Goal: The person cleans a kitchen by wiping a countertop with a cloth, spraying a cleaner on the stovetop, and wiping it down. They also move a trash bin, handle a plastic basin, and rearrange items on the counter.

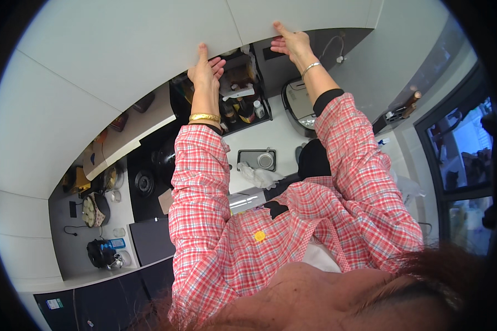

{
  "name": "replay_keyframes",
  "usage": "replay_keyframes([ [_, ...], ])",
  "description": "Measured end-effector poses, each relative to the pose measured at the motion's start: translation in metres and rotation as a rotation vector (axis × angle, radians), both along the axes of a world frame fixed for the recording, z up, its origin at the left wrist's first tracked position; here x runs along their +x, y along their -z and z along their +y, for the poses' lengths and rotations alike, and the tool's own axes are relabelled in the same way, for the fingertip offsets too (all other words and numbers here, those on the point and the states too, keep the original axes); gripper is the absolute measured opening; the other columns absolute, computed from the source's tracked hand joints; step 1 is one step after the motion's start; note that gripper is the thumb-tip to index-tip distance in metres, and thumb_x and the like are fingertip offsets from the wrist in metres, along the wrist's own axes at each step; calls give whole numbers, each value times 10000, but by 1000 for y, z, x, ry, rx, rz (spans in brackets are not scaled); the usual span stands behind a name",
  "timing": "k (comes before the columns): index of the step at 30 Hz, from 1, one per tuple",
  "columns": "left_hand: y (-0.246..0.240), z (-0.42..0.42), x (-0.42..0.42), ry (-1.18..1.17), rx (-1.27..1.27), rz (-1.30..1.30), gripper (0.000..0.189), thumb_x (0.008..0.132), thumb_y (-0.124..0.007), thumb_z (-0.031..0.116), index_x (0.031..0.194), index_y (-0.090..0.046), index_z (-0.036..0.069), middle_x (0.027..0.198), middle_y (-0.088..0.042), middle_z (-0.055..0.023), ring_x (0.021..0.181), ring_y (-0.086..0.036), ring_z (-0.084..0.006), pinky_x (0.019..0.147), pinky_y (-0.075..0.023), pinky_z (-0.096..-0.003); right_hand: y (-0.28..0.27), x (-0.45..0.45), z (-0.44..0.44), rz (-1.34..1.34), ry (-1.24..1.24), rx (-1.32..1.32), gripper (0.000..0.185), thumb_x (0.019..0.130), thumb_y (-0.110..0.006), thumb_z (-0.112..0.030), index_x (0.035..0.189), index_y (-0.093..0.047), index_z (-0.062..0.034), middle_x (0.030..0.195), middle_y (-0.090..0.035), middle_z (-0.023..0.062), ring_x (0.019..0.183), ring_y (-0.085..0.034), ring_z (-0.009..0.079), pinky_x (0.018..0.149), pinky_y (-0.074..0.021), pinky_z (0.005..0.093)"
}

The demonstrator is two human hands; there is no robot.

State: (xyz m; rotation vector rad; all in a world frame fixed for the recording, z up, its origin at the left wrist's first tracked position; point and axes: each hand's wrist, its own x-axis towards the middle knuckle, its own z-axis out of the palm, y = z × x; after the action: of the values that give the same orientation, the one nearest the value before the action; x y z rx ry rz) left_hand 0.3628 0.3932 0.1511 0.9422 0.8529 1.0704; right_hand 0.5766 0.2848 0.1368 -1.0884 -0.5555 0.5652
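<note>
Both my arms reach up to the white overhead cabinets. My left hand (205,70) is at the bottom edge of one cabinet door (161,41), thumb on its front and fingers below the edge. Further right, my right hand (290,42) touches the lower edge of the neighbouring door (298,14) in the same way. Neither hand holds an object. Below and between them stands a black rack (267,103) with several bottles, among them a white one (258,109). To its right sits a rounded countertop appliance (300,105), partly hidden by my right sleeve.
A dark tray (244,156) with a light cup (266,160) and a crumpled plastic bag (259,177) lie on the white counter (248,140). Leftward are a black cooktop (144,182), a range hood (149,120) and a basket of pale round items (95,210). A dark-framed window (459,165) stands right.
</note>
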Motion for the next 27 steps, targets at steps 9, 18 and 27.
replay_keyframes([
  [9, 10, 10, 9, 110, 8, -283, 638, 796, -723, 423, 1224, -436, 46, 1048, -569, -156, 814, -643, -308, 607, -538, -339, -10, -62, 33, 170, -4, 139, 661, 726, -808, -339, 1101, -513, 118, 1023, -550, 212, 776, -607, 295, 584, -595, 407],
  [18, 20, 9, 8, 154, 89, -314, 532, 879, -650, 338, 1245, -403, 40, 1079, -569, -164, 877, -644, -341, 643, -547, -364, 20, -55, 40, -28, -38, 157, 470, 807, -740, -326, 966, -559, 78, 829, -638, 161, 699, -660, 228, 607, -587, 315],
  [27, 30, 14, 5, 209, 156, -341, 368, 940, -567, 233, 1177, -421, -7, 1088, -560, -169, 903, -647, -359, 655, -565, -398, 16, -40, 14, 14, -78, 165, 459, 882, -640, -371, 999, -565, 66, 822, -635, 152, 704, -652, 218, 558, -574, 327],
])
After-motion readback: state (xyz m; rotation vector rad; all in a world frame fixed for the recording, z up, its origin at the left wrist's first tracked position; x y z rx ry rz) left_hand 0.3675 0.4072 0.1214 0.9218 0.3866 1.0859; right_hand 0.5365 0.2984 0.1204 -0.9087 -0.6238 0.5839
